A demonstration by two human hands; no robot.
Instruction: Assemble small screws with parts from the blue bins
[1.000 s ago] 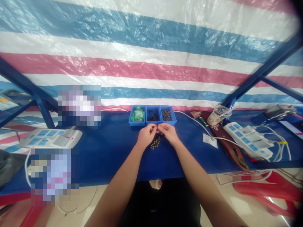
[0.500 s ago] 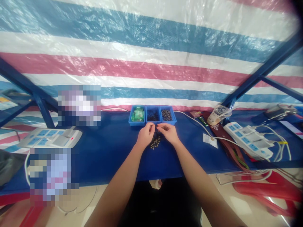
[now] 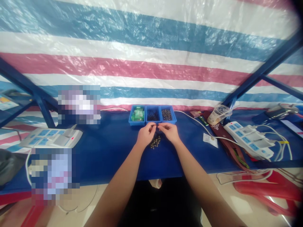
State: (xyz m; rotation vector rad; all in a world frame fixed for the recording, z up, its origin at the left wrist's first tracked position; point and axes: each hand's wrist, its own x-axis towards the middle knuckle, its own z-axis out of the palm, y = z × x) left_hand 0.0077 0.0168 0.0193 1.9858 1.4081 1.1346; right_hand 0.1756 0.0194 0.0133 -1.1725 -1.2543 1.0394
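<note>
My left hand [image 3: 146, 135] and my right hand [image 3: 169, 132] meet fingertip to fingertip over the blue table [image 3: 109, 151], pinching a small dark part [image 3: 155, 125] between them. Just below the fingers lies a small pile of dark screws [image 3: 155, 142] on the table. Behind the hands stand three blue bins in a row: the left bin [image 3: 137, 115] holds green pieces, the middle bin [image 3: 153, 114] holds dark parts, the right bin [image 3: 168, 114] holds small dark round parts.
A white power strip [image 3: 50, 137] lies at the left, another power strip [image 3: 248, 139] with cables at the right. A plastic cup [image 3: 219, 114], a small white packet [image 3: 210, 140] and a dark strap [image 3: 228, 142] sit right of the bins. A striped tarp [image 3: 151, 56] hangs behind.
The hands stay together over the screw pile; the fingertips have shifted slightly, now holding the small part a little higher and nearer the bins.
</note>
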